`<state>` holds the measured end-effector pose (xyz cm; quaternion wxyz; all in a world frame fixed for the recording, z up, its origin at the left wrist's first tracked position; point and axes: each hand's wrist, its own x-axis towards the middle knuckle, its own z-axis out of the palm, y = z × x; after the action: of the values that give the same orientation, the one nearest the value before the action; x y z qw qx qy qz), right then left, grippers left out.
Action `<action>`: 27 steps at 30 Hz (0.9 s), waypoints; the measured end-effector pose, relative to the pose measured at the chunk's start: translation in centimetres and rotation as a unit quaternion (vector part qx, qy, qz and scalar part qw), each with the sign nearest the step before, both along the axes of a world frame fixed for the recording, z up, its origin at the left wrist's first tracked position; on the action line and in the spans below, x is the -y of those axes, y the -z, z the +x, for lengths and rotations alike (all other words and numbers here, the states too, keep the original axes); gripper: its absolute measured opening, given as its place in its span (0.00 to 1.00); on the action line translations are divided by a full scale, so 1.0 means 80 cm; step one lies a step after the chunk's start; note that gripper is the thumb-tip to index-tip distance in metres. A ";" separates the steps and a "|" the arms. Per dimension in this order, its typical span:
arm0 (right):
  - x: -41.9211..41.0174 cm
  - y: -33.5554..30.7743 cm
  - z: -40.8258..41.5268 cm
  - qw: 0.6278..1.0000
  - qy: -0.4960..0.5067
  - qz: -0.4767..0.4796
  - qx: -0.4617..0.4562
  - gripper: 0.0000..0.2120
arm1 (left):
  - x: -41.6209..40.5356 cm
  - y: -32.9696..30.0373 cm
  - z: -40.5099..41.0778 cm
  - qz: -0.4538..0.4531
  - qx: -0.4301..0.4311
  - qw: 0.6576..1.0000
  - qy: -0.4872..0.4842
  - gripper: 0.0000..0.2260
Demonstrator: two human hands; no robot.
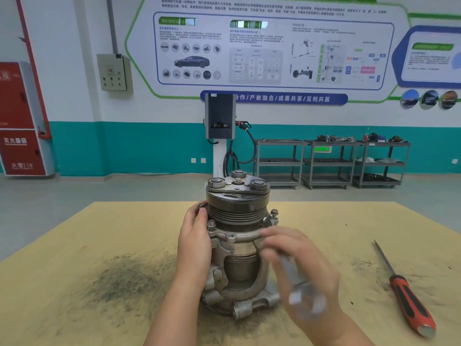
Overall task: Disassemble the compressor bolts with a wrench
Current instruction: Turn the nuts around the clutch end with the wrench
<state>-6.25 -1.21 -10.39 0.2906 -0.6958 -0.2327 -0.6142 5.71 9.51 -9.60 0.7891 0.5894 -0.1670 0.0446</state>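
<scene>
1. The compressor [238,245] stands upright mid-table [74,283].
2. Your left hand [195,236] pinches a bolt [201,206] at its left flange.
3. Your right hand [296,268], blurry, grips the wrench [296,283] just right of it.
4. A screwdriver [406,290] lies far right.

The room is bright all over, with soft light and only faint shadows. The right hand [296,268] and the wrench [298,285] it holds are smeared with blur. The compressor [237,221] looks sharp. Lines bend near the picture's edges, and the wall poster [272,46] writing is fuzzy.
</scene>
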 end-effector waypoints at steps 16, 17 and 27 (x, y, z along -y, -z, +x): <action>0.051 -0.036 -0.002 0.799 -0.291 0.514 -0.113 0.11 | 0.000 -0.001 -0.002 -0.001 0.010 1.000 0.004 0.12; 0.047 -0.034 -0.002 0.823 -0.265 0.491 -0.103 0.10 | 0.000 -0.001 -0.002 0.002 0.008 1.000 0.006 0.12; -0.007 0.003 -0.001 0.998 0.049 -0.001 -0.029 0.08 | 0.000 -0.001 -0.002 -0.003 -0.001 1.000 -0.003 0.12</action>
<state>-6.36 -0.66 -10.66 0.2662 -0.7242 -0.1908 -0.6068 5.56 9.48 -9.56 0.7908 0.5877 -0.1643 0.0474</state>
